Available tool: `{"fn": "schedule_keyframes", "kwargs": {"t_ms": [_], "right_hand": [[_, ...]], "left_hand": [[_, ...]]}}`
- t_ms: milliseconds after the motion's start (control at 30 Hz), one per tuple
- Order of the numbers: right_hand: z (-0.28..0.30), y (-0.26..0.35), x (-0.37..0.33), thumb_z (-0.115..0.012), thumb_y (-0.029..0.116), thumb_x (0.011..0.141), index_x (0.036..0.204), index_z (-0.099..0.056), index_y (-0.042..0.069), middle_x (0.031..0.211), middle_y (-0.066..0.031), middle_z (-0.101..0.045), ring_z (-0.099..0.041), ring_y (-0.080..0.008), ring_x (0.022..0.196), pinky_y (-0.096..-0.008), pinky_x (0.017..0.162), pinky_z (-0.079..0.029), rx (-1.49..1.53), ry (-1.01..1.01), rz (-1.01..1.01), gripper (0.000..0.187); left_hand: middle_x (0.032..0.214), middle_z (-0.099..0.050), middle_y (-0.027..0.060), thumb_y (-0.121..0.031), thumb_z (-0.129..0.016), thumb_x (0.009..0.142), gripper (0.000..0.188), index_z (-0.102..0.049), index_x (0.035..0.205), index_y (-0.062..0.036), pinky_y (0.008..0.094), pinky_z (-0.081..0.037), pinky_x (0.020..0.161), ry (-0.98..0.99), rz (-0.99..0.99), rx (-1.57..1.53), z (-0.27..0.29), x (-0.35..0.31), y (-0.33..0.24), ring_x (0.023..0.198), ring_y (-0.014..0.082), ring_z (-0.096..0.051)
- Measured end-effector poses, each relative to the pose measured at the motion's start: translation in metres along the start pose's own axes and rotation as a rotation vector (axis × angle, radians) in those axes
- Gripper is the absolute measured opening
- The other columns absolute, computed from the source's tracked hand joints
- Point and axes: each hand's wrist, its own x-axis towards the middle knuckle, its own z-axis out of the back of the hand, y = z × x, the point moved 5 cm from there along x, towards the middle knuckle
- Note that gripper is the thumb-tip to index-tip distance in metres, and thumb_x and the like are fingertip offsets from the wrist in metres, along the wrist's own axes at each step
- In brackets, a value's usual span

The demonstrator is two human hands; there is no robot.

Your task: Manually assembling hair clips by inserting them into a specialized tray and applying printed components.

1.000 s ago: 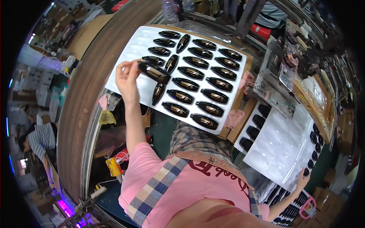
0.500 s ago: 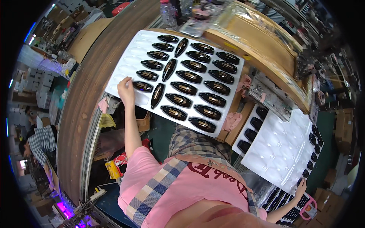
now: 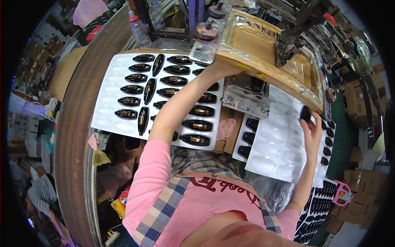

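Note:
My left arm reaches across a white moulded tray (image 3: pixel 105 109) that holds rows of glossy black bottle-shaped pieces with gold print. My left hand (image 3: pixel 227 69) is at the near edge of a wooden screen frame (image 3: pixel 263 73), its fingers hidden by the frame. Under that frame, a dark piece (image 3: pixel 257 84) sits on a stained metal fixture (image 3: pixel 245 96). On the right, my right hand (image 3: pixel 312 129) grips a black bottle-shaped piece (image 3: pixel 305 113) between thumb and fingers. It is just above a second white tray (image 3: pixel 275 144), beside the frame's right end.
A clear bottle with a red cap (image 3: pixel 140 31) stands at the back left. Pink cloth (image 3: pixel 226 128) lies between the trays. More black pieces (image 3: pixel 317 210) fill trays at lower right, near a pink-handled item (image 3: pixel 342 193). A brown ledge (image 3: pixel 76 136) runs along the left.
My left hand has left the printed tray's left side and moved right to the frame. My right hand has risen from the lower right with a black piece. The view has shifted.

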Motion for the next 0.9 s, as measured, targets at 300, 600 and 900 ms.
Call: {"fn": "schedule_keyframes", "kwargs": {"t_ms": [300,600,900], "right_hand": [[-0.101,0.036,0.054,-0.066,0.021,0.075,0.087,-0.057,-0.002,0.085,-0.0095,-0.058,-0.053,-0.0160,0.075,-0.0284,0.073,-0.043,-0.057,0.154,0.247,0.028],[-0.132,0.040,0.049,-0.065,0.020,0.075,0.095,-0.056,-0.003,0.089,-0.0119,-0.059,-0.055,-0.0196,0.083,-0.0298,0.074,-0.042,-0.174,0.310,0.277,0.032],[0.059,-0.056,0.014,-0.055,0.034,0.082,0.113,-0.047,-0.005,0.112,-0.0230,-0.048,-0.047,-0.0323,0.105,-0.0376,0.089,-0.035,-0.620,-0.109,-0.010,0.050]], "left_hand": [[0.093,-0.060,0.0075,-0.013,-0.051,0.084,0.021,-0.058,0.100,0.0000,0.0247,-0.043,0.078,-0.212,0.270,-0.603,0.032,0.016,0.023,0.085,0.0165,-0.056],[0.090,-0.062,0.0066,-0.010,-0.058,0.081,0.019,-0.057,0.097,-0.0003,0.0203,-0.045,0.068,-0.792,0.406,-0.397,0.164,-0.177,0.072,0.076,0.0091,-0.056],[0.088,-0.061,0.0056,-0.009,-0.058,0.081,0.018,-0.059,0.096,0.0013,0.0230,-0.047,0.071,-1.140,0.731,-0.150,0.223,-0.403,0.088,0.079,0.0106,-0.058]]}}
